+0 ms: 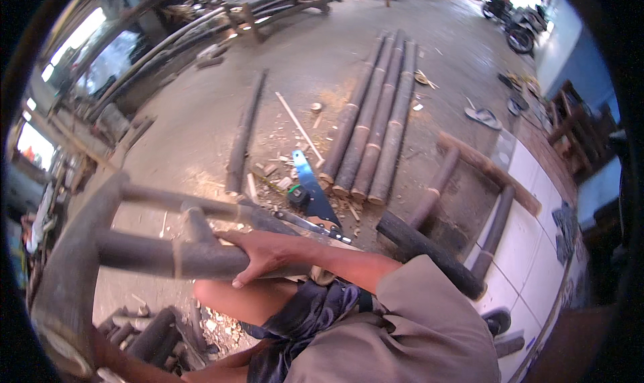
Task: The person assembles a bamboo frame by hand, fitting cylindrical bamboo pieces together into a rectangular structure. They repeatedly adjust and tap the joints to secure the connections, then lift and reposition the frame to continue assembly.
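A frame of dark bamboo poles [144,254] stretches across my lap, its thick end post rising at the left. Over its near rail lies my right hand [267,252], closed, with fingers wrapped round the pole and the thumb on the near side. My left forearm [131,363] passes low behind the thick post, which hides the fingers of that hand. On the floor just beyond the frame are a handsaw [310,181] with a bluish blade and a green-and-black tape measure [298,195], among wood chips.
Several long bamboo poles [376,114] lie side by side ahead, and a single pole [247,131] left of them. A second bamboo frame [490,169] rests at my right by white tiles [537,228]. Short offcuts [154,336] are heaped at lower left. Motorbikes [522,28] stand far right.
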`<state>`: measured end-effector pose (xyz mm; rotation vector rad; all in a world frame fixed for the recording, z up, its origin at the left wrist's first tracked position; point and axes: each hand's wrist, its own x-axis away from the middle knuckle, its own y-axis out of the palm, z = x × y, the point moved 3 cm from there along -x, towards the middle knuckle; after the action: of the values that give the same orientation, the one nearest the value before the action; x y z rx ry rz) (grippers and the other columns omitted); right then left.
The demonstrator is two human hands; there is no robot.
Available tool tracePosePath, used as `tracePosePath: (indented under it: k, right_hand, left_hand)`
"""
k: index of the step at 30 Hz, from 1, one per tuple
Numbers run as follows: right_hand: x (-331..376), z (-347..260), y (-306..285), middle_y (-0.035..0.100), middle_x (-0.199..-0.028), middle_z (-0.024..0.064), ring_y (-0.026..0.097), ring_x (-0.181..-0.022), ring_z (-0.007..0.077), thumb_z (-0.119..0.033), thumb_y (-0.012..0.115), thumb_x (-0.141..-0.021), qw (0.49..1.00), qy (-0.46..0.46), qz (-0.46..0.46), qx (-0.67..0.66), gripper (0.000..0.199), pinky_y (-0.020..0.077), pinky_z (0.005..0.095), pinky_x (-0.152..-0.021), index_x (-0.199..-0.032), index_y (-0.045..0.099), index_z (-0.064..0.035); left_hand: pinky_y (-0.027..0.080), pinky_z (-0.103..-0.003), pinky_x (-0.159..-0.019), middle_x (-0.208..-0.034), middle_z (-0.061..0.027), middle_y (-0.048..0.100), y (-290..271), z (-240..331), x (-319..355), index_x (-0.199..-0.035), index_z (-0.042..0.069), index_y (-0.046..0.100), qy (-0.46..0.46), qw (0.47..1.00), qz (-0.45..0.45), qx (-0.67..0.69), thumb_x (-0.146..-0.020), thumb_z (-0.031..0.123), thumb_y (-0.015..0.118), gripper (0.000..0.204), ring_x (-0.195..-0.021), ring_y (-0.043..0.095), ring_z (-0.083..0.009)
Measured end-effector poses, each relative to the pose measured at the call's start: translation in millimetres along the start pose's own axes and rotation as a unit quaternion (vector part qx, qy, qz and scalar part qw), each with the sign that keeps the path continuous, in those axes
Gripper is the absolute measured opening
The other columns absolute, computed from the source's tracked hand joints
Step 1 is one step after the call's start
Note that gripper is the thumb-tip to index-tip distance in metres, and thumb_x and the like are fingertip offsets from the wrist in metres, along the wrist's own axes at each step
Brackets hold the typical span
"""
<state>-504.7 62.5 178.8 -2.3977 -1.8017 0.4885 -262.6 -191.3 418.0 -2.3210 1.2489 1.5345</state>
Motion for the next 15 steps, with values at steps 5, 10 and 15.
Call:
tracePosePath:
  k: [5, 10, 15]
  right_hand:
    - [-13, 7, -1, 0.039, -0.159, 0.0244, 0.040, -0.146, 0.0324, -0.053, 0.088, -0.067, 0.993, 0.047, -0.032, -0.102, 0.131, 0.0303, 0.0413, -0.120, -0.166, 0.013, -0.0129]
    - [-17, 10, -10, 0.034, -0.163, 0.0219, 0.035, -0.149, 0.0293, -0.051, 0.087, -0.067, 0.996, 0.009, -0.005, -0.083, 0.126, 0.0266, 0.0397, -0.122, -0.166, 0.018, -0.0128]
    - [-18, 11, 6, 0.041, -0.158, 0.0187, 0.041, -0.143, 0.0252, -0.044, 0.087, -0.076, 0.990, 0.012, -0.011, -0.143, 0.114, 0.0301, 0.0370, -0.119, -0.164, 0.023, -0.0086]
  left_hand:
    - [0.026, -0.055, -0.121, -0.161, -0.0208, 0.031, 19, 55, 31, -0.161, 0.007, 0.022, -0.543, 0.672, -0.012, 0.503, -0.089, 0.063, 0.060, 0.098, -0.145, 0.035, -0.0395]
    - [0.018, -0.054, -0.127, -0.164, -0.0185, 0.030, 5, 123, 3, -0.162, 0.009, 0.023, -0.589, 0.485, 0.063, 0.643, -0.096, 0.069, 0.047, 0.092, -0.151, 0.029, -0.0380]
    - [0.039, -0.045, -0.112, -0.141, -0.0228, 0.049, -38, 222, 45, -0.152, 0.001, 0.029, -0.658, 0.522, -0.267, 0.473, -0.091, 0.046, 0.073, 0.088, -0.129, 0.052, -0.0338]
